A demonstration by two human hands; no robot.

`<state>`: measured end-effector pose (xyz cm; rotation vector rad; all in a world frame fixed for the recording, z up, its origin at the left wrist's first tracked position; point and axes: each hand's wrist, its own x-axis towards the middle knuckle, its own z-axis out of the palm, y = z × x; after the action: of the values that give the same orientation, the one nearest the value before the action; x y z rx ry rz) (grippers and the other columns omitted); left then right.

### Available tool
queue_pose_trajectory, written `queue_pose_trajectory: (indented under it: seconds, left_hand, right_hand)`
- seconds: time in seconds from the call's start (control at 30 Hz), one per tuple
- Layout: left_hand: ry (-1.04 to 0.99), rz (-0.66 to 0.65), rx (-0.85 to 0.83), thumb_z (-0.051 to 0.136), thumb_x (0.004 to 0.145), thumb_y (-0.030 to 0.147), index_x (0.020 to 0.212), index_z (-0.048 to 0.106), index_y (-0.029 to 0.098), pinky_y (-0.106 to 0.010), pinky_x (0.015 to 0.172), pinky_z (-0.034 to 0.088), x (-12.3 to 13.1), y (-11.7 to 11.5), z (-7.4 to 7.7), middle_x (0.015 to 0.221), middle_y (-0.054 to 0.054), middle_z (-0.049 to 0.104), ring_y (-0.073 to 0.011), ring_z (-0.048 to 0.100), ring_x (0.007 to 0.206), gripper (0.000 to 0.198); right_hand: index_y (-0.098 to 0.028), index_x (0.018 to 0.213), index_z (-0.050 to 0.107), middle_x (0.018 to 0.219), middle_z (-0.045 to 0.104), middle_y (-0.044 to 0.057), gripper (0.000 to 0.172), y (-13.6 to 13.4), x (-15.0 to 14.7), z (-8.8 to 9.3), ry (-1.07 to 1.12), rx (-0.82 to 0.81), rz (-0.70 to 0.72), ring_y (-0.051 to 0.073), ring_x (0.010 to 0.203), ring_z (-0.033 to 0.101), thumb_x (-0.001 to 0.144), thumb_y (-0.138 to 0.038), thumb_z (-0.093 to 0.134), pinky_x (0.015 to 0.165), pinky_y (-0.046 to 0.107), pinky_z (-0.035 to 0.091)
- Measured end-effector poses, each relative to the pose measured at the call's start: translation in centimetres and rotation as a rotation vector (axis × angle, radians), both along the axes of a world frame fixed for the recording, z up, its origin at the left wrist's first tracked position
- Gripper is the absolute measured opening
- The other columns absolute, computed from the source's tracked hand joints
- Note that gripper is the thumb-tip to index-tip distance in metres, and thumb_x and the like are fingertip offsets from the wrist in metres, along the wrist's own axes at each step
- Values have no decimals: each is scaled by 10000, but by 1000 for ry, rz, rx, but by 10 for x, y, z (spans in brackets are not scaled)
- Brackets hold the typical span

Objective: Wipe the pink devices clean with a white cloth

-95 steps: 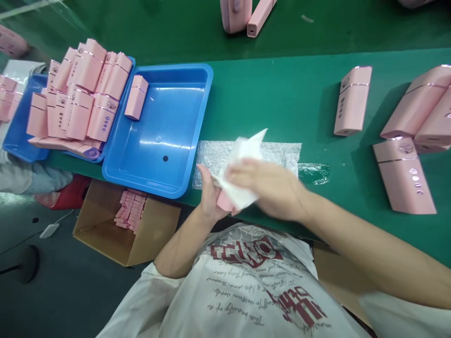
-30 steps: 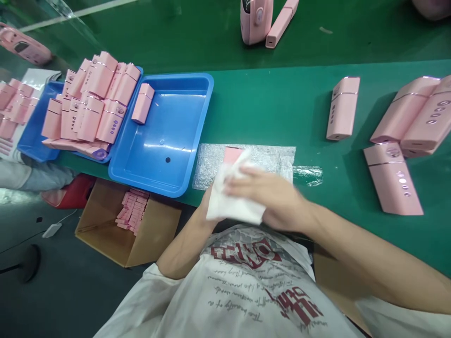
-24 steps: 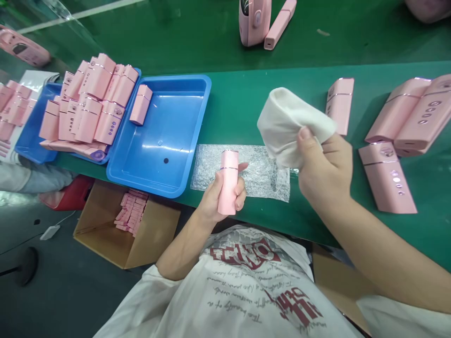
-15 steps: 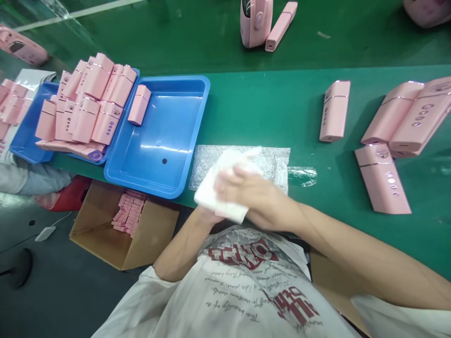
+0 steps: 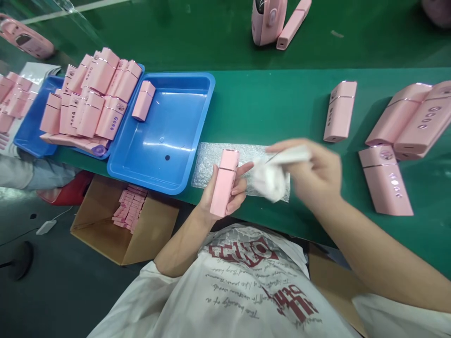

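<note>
Gripping a pink device (image 5: 224,180) upright in the left hand (image 5: 240,188), fingers curled round its lower half, at lower centre of the frame over a bubble-wrap sheet (image 5: 207,164). Pinching a crumpled white cloth (image 5: 269,177) in the closed, blurred right hand (image 5: 317,174), just right of the device, apart from it.

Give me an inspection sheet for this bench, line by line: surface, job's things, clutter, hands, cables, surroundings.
Surface: green bench mat, bubble-wrap sheet at near edge.
Job's things: pink device, white cloth.
Clutter: blue tray holding one pink unit; second tray piled full; loose units at right.
Hands: left hand grips the pink device; right hand clutches the white cloth beside it.
Cables: white lead and adapter on the floor.
Surroundings: cardboard box of small pink parts below the bench.
</note>
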<state>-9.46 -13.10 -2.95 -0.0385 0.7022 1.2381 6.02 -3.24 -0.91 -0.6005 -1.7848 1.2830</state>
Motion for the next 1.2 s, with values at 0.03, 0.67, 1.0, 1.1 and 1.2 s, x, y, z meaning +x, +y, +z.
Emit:
queue_pose_trajectory:
  seconds: [0.03, 0.67, 1.0, 1.1, 1.2]
  left_hand:
    - [-14, -29, 40, 309, 928, 647, 1164, 639, 110, -196, 264, 252, -1, 0, 0, 534, 18, 475, -74, 360, 299, 673]
    - [455, -463, 347, 685, 822, 443, 1229, 614, 213, -302, 755, 580, -12, -13, 3, 1069, -126, 697, -209, 719, 890, 473]
    - [2102, 25, -27, 614, 851, 299, 1229, 564, 118, -465, 1066, 368, -176, 22, 68, 1266, -156, 555, -306, 490, 1229, 423]
    - [2226, -105, -184, 618, 855, 295, 1239, 493, 63, -524, 1151, 193, -208, 46, 62, 1350, -173, 462, -374, 318, 1355, 466]
    - [2197, -113, -214, 657, 837, 308, 1061, 505, 64, -544, 1165, 107, -221, 61, 57, 1349, -154, 446, -398, 224, 1388, 364]
  right_hand:
    - [-239, 892, 691, 785, 706, 11, 153, 6, 2, 1, -21, -119, -136, 132, 593, 620, 878, -238, 539, 497, 251, 493]
    - [-173, 847, 711, 754, 724, 53, 257, 44, 25, 18, -176, -417, -120, 173, 638, 681, 707, -379, 772, 533, 270, 560]
    - [-274, 771, 725, 628, 610, -1, 161, 102, 102, 17, -565, 36, -905, 265, 651, 621, 727, -430, 718, 608, 451, 508]
    - [-317, 767, 686, 691, 627, -7, 176, 108, 97, 7, -557, 46, -892, 297, 771, 643, 755, -492, 676, 772, 513, 526]
    - [-295, 843, 674, 820, 665, 33, 215, 107, 90, 6, -657, 28, -893, 353, 936, 640, 778, -497, 642, 901, 578, 482]
